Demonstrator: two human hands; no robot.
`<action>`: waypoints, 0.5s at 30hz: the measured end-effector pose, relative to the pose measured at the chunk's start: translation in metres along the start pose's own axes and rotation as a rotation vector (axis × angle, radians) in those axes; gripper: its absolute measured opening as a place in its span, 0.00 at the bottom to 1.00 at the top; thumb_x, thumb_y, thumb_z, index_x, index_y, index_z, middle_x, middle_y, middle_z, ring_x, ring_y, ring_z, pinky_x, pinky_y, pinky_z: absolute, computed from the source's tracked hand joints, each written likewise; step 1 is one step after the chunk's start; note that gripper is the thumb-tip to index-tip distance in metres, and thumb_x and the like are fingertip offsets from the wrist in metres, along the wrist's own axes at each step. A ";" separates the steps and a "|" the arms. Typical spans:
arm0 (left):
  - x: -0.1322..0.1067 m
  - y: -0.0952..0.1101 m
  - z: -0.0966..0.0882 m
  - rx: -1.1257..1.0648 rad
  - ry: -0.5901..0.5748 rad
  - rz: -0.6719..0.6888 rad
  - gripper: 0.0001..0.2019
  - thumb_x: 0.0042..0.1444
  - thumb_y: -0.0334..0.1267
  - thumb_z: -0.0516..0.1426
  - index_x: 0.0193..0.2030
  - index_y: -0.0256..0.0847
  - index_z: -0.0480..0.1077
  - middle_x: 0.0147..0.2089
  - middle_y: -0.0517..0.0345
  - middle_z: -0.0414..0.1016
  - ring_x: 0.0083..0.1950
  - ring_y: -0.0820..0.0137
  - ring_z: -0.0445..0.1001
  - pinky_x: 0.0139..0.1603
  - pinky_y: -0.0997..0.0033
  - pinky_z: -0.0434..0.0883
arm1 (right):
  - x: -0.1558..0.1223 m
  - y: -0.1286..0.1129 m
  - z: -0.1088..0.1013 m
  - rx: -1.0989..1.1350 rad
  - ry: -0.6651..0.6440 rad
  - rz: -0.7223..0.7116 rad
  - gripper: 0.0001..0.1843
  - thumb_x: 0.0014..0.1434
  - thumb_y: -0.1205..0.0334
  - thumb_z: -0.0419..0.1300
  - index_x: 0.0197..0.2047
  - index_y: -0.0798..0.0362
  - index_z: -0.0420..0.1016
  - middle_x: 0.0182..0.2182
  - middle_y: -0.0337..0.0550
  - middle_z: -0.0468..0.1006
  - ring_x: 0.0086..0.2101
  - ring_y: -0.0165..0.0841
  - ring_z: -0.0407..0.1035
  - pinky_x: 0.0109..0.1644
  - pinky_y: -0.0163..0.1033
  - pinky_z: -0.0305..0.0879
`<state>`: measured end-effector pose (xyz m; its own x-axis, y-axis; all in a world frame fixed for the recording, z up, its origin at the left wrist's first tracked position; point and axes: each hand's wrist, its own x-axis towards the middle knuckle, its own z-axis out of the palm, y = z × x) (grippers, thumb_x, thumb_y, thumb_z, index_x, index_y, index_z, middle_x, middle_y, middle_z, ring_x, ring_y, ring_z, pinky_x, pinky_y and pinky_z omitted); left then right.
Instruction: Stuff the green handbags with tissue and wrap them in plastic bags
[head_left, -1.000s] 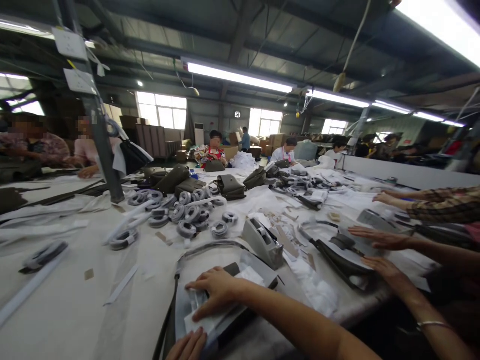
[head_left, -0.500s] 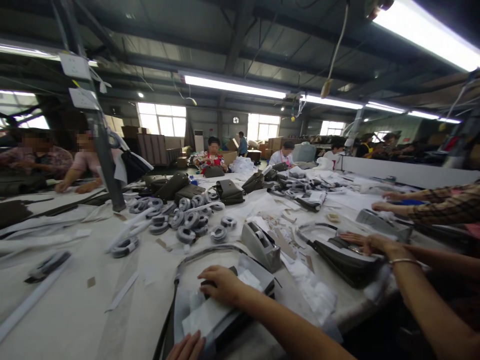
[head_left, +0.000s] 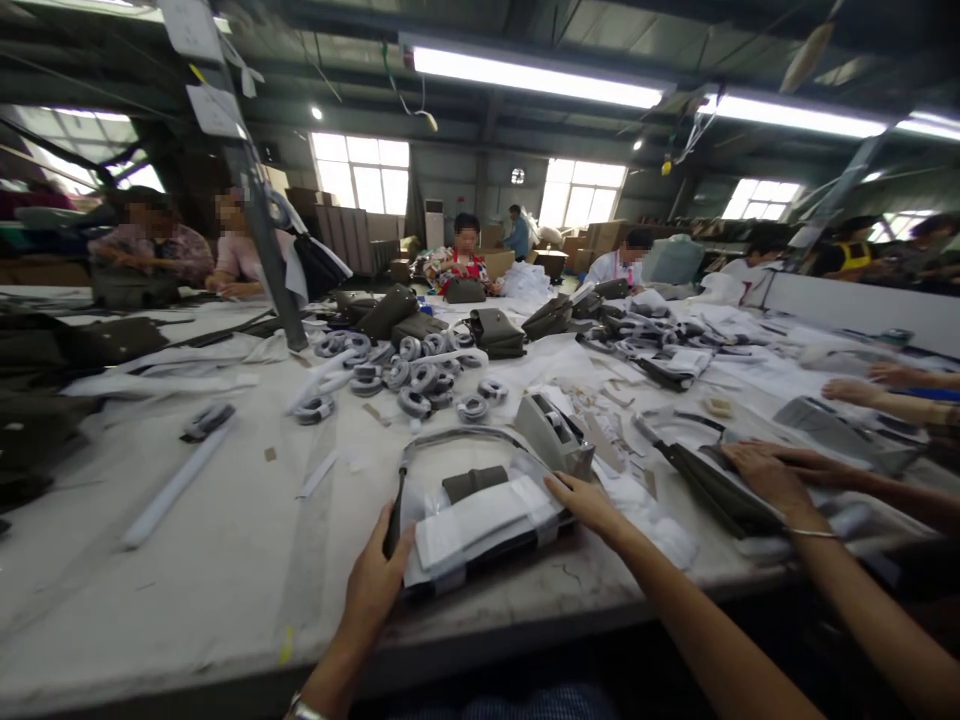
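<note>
In front of me on the table lies a dark handbag (head_left: 474, 483), partly covered by white wrapping paper (head_left: 480, 525). Its strap (head_left: 465, 434), wrapped in clear film, arches over the far side. My left hand (head_left: 382, 560) grips the bag's left end, the thumb on top and the fingers behind it. At the opposite end, my right hand (head_left: 581, 503) holds the bag's right edge, with its lower fingers hidden. Just behind the bag stands a grey tape dispenser (head_left: 553, 435).
Coiled wrapped straps (head_left: 424, 378) and more dark bags (head_left: 495, 332) lie farther back. A co-worker's hands (head_left: 772, 475) work on another bag (head_left: 712, 490) to my right. A metal post (head_left: 274, 250) rises at the left. Paper scraps (head_left: 611, 435) lie beyond the dispenser.
My left hand has moved up onto the bag's left end. My right hand has shifted from the paper on top to the right edge. The camera view has tilted down and turned left.
</note>
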<state>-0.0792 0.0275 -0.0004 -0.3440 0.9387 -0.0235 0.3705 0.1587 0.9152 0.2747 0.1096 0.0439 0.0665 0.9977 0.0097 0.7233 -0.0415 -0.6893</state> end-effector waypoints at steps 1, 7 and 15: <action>0.001 0.003 0.002 -0.003 0.004 0.006 0.34 0.58 0.51 0.57 0.69 0.41 0.59 0.69 0.45 0.64 0.71 0.56 0.58 0.71 0.54 0.54 | -0.001 -0.001 0.001 0.025 -0.003 0.003 0.26 0.56 0.43 0.61 0.51 0.51 0.81 0.48 0.49 0.81 0.53 0.49 0.72 0.60 0.51 0.65; -0.008 0.041 -0.014 -0.305 0.145 0.077 0.35 0.58 0.53 0.59 0.70 0.52 0.54 0.70 0.53 0.62 0.69 0.59 0.62 0.69 0.58 0.59 | -0.009 -0.020 -0.004 0.381 0.125 -0.081 0.39 0.54 0.41 0.64 0.65 0.49 0.68 0.60 0.47 0.72 0.61 0.47 0.65 0.67 0.53 0.56; -0.014 0.058 -0.038 -0.518 0.178 0.043 0.30 0.62 0.62 0.50 0.60 0.43 0.70 0.62 0.50 0.72 0.64 0.56 0.69 0.64 0.55 0.66 | -0.003 -0.026 0.016 0.814 0.111 -0.086 0.35 0.58 0.30 0.55 0.51 0.49 0.80 0.51 0.48 0.80 0.58 0.48 0.67 0.62 0.49 0.65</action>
<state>-0.0854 0.0120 0.0681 -0.4955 0.8674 0.0453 -0.0707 -0.0922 0.9932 0.2445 0.1082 0.0502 0.1316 0.9829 0.1287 0.0076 0.1288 -0.9916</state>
